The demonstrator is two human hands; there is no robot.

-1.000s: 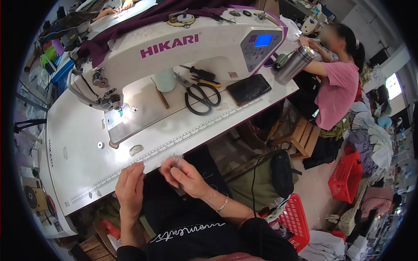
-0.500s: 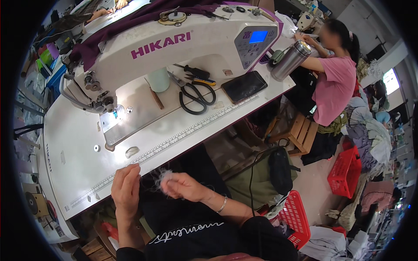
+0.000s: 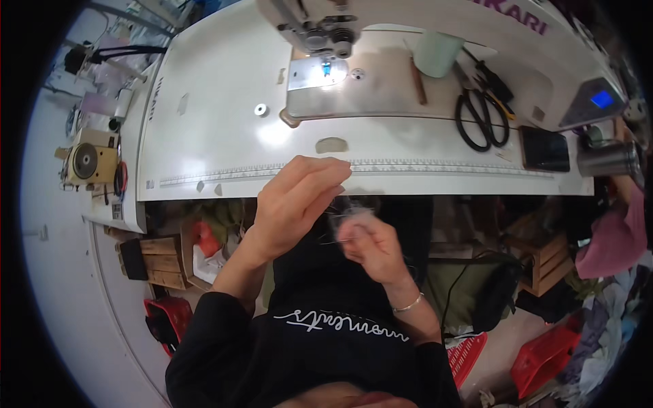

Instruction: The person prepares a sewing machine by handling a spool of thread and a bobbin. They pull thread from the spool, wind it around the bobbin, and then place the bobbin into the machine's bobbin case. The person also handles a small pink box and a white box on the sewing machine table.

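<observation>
My right hand (image 3: 375,246) is closed around a wispy clump of loose threads (image 3: 342,215), held over my lap just off the table's front edge. Strands stick out past the fingertips, and motion smears the clump a little. My left hand (image 3: 289,207) is raised beside it at the front edge, fingers stretched out close together, with nothing seen in it. Behind the hands runs a ruler strip (image 3: 422,166) along the white sewing table (image 3: 218,143). The sewing machine's lit needle area (image 3: 326,70) lies beyond.
On the table are a white bobbin (image 3: 260,109), black-handled scissors (image 3: 483,122), a dark phone (image 3: 544,148), a thread cone (image 3: 437,54) and a steel flask (image 3: 610,160). Red baskets (image 3: 544,357) and wooden crates (image 3: 163,262) stand below. A person in pink (image 3: 615,234) is at the right.
My view has swung left and down, so the table now lies level across it. Both hands remain near the front edge, the right one still holding the threads.
</observation>
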